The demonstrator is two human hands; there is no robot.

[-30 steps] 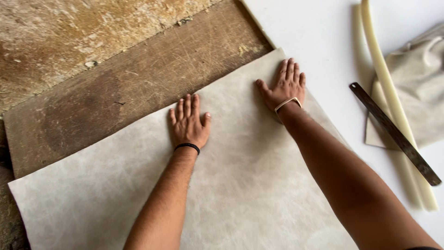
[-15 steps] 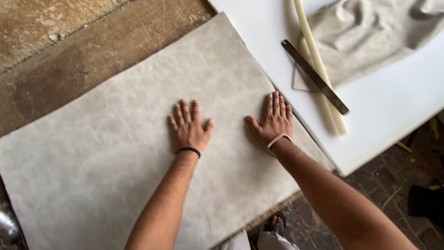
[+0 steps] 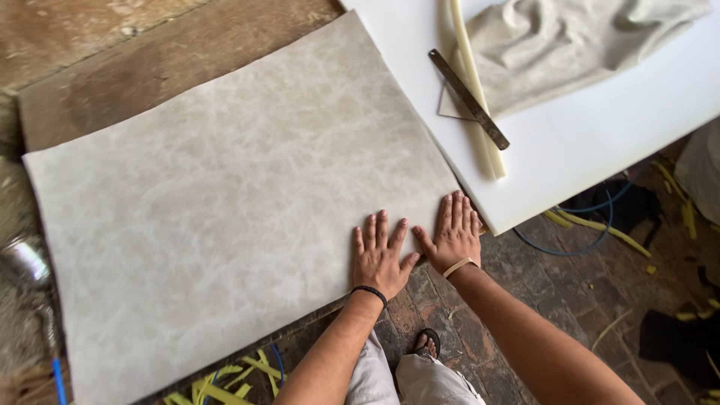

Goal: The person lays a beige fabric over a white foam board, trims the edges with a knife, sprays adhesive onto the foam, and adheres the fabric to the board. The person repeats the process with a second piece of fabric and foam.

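- Head view: a large grey mottled leather-like sheet (image 3: 232, 202) lies flat on a worn wooden workbench (image 3: 150, 67), filling most of the frame.
- Its long axis runs from about 8 o'clock to 2 o'clock; the far right corner points toward 1 o'clock and the near right corner toward 4 o'clock.
- The left hand (image 3: 381, 259) lies palm down on the sheet's near right corner, fingers spread wide and pointing to 12 o'clock, gripping nothing; a black band circles the wrist.
- The right hand (image 3: 452, 236) lies flat just beside it at 3 o'clock, thumbs nearly touching, fingers moderately spread, over the sheet's right edge where it meets the white board (image 3: 592, 142); a tan band sits on that wrist.
- On the white board, at 1 o'clock from the hands, a dark metal ruler (image 3: 469, 99) lies diagonally across a pale cream strip (image 3: 474, 90).
- A crumpled grey fabric piece (image 3: 577, 45) lies at 2 o'clock.
- Yellow offcuts (image 3: 225, 379) lie on the brick floor at 7 o'clock.
- No packages, labels or signs can be made out.
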